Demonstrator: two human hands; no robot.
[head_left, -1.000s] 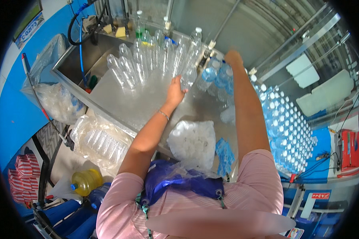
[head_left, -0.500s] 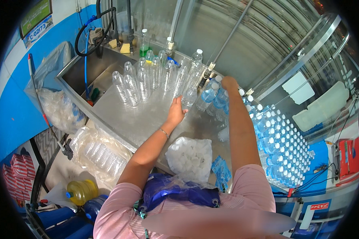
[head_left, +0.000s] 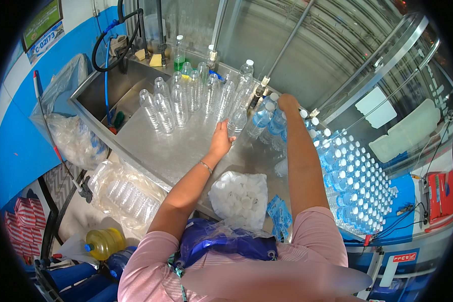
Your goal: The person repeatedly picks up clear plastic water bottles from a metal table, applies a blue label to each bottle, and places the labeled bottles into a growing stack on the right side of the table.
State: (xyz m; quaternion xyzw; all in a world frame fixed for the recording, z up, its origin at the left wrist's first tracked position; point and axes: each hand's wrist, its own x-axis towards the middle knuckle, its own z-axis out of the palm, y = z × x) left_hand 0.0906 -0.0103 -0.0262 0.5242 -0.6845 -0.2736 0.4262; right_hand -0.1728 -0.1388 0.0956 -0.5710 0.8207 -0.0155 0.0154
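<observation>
My left hand (head_left: 220,140) curls around the lower part of a clear plastic bottle (head_left: 237,122) on the steel counter (head_left: 151,153). Farther right, my right hand (head_left: 288,102) is closed over the top of a blue-labelled water bottle (head_left: 277,122); its fingertips and the bottle's cap are hidden. Another labelled bottle (head_left: 261,117) with a white cap stands just left of it. Several open, unlabelled bottles (head_left: 179,104) are grouped to the left of my left hand. Near my body lies a white plastic bag (head_left: 221,190) holding white caps (head_left: 245,201), beside blue printed film pieces (head_left: 280,216).
Many capped, labelled bottles (head_left: 352,181) fill the right side. A sink basin (head_left: 128,85) with a blue hose (head_left: 108,80) is at the far left. A bottle of green liquid (head_left: 179,55) stands at the back. Bagged empty bottles (head_left: 131,194) lie below the counter's left edge.
The whole view has shifted very slightly. Both hands stay at the same bottles, with no clear movement.
</observation>
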